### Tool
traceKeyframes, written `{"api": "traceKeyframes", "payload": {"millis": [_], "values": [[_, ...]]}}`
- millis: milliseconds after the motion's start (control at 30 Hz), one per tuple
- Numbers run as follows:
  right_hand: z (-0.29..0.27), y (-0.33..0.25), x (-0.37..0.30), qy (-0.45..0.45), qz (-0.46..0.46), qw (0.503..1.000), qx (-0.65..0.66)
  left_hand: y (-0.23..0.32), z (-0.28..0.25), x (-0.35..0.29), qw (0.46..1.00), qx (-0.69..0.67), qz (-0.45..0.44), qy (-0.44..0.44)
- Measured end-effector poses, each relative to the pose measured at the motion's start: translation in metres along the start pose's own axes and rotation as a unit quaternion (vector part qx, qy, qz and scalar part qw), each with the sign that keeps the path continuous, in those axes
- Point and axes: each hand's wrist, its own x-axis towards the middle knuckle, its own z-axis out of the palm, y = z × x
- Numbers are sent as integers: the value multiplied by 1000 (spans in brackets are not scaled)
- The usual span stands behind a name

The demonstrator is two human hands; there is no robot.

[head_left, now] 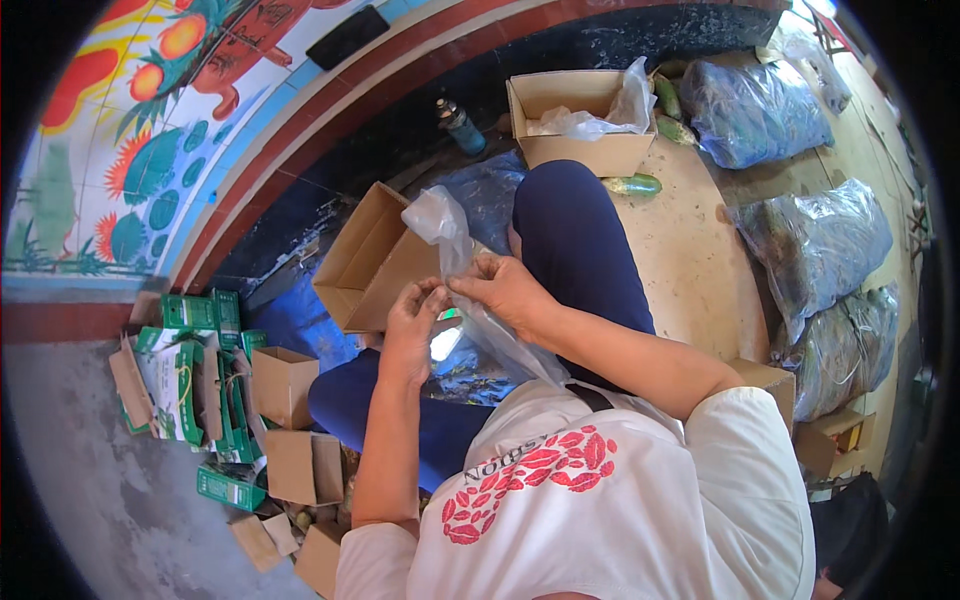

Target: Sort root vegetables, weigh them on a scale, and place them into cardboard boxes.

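Note:
A clear plastic bag (440, 220) is held between my two hands, above my lap. My left hand (412, 328) pinches its edge from the left. My right hand (505, 295) grips it from the right, fingertips close to those of the left. The bag's top end flops upward past the fingers, and its lower part (505, 350) trails down toward my shirt. Just beyond my left hand stands an open cardboard box (350, 250), tilted, with bare inner walls.
Farther off, another cardboard box (585, 155) has a plastic liner inside; green melon-like vegetables (632, 184) lie near it. Large filled plastic bags (760, 115) line the right. Green and brown cartons (185, 380) pile up at left. A blue bottle (460, 128) stands by the wall.

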Motion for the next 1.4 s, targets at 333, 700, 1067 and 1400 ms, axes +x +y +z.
{"api": "traceKeyframes", "payload": {"millis": [333, 700, 1067, 1400], "values": [[1, 0, 2, -21, -25, 998, -53, -8, -10, 16, 983, -180, -33, 3], [-54, 22, 47, 201, 73, 969, 126, 36, -150, -17, 914, -339, 121, 190], [61, -56, 4, -51, -458, 737, -495, 63, -58, -23, 986, 5, 132, 101], [31, -60, 41, -16, -362, 704, -611, 73, -62, -24, 827, 522, 181, 105]]}}
